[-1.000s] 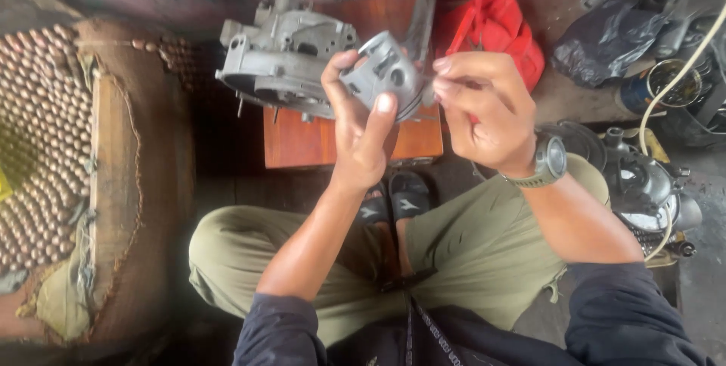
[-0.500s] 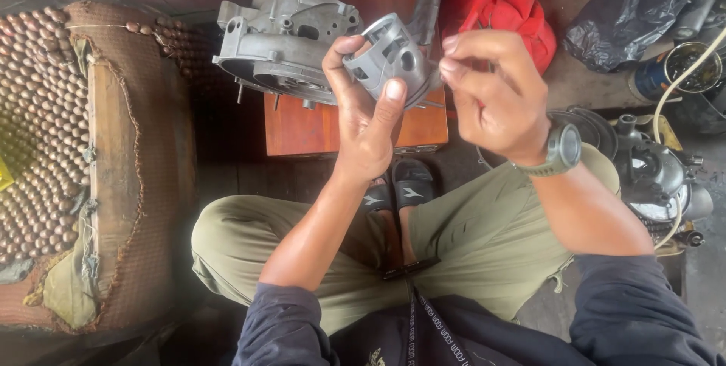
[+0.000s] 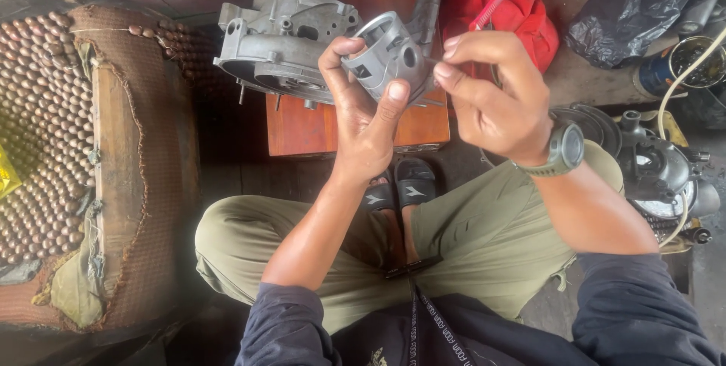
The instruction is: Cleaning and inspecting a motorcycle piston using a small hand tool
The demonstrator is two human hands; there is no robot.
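Note:
My left hand (image 3: 361,120) grips a grey metal piston (image 3: 387,54), thumb on its skirt and fingers behind it, held up over my knees. My right hand (image 3: 493,94), with a wristwatch, pinches a small thin part at the piston's right side, near the pin hole; the part is too small to make out. Behind the piston a grey cast engine casing (image 3: 283,37) lies on a low reddish wooden stool (image 3: 302,128).
A worn seat with a beaded cover (image 3: 45,139) stands at the left. A red cloth bag (image 3: 522,7) lies behind my right hand. Engine parts (image 3: 658,173), a black plastic bag (image 3: 628,18) and a pale hose (image 3: 681,79) crowd the right side.
Both hands and the piston stay together in the middle; the piston has turned slightly in my left hand while my right fingers keep working at its side.

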